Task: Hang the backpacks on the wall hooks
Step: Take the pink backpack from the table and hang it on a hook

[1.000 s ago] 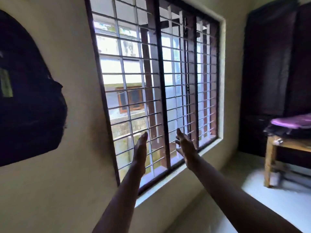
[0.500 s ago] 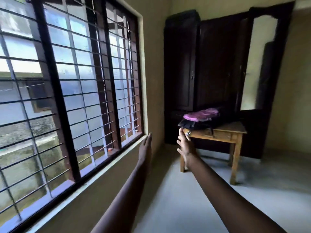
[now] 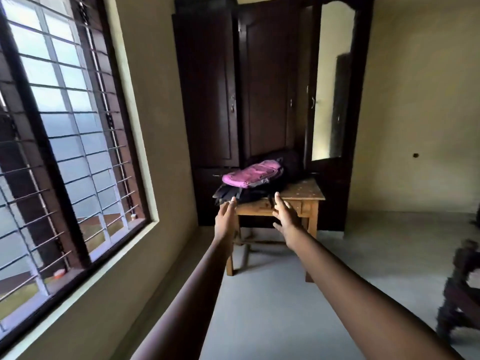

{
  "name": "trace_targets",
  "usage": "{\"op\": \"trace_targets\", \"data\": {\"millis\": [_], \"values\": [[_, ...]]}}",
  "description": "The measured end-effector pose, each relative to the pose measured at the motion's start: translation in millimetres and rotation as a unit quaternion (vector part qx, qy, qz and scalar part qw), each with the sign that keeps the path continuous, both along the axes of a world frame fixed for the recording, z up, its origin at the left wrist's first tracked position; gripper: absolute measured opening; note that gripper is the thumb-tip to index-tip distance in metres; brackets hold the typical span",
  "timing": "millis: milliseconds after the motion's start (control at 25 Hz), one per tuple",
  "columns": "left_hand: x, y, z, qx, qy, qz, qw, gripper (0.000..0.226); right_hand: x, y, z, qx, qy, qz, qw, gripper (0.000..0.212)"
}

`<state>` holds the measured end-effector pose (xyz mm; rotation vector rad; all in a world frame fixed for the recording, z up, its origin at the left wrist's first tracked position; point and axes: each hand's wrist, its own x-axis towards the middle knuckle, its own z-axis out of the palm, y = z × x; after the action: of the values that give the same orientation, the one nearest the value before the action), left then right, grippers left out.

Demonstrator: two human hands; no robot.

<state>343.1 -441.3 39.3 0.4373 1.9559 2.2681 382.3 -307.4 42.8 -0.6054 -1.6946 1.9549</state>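
Head view: pink backpack on black backpack, wooden table.
Stack at the table's left end, black bag overhanging the front-left edge, wardrobe just behind. Both empty: left hand, fingers straight and together; right hand, fingers spread. Open floor between window wall and dark chair.

No legible text, label or number anywhere — backpacks, table, wardrobe alike.

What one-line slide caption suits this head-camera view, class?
Open-fingered, the left hand and right hand reach toward a pink backpack atop dark bags on a wooden table.
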Motion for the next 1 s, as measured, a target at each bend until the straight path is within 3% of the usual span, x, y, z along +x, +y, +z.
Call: {"op": "trace_targets", "data": {"millis": [120,440,640,840,1000], "values": [[-88,56,-20,-0.038,-0.01,-0.018,0.999,0.049,-62,59,-5,-0.011,-0.019,-0.01,1.0,0.056],[-247,223,-58,-0.131,0.036,-0.078,0.988,0.043,-192,231,-56,-0.044,-0.046,-0.084,0.994,0.049],[-347,324,-88,-0.231,0.084,-0.086,0.966,0.047,-291,349,-86,-0.05,-0.08,-0.063,0.994,0.044],[-465,404,-94,-0.368,0.188,-0.013,0.911,0.054,-422,443,-98,-0.047,-0.129,-0.015,0.99,0.043],[-565,458,-110,-0.478,0.264,0.0,0.838,0.066,-527,473,-124,-0.104,-0.168,0.037,0.98,0.042]]}}
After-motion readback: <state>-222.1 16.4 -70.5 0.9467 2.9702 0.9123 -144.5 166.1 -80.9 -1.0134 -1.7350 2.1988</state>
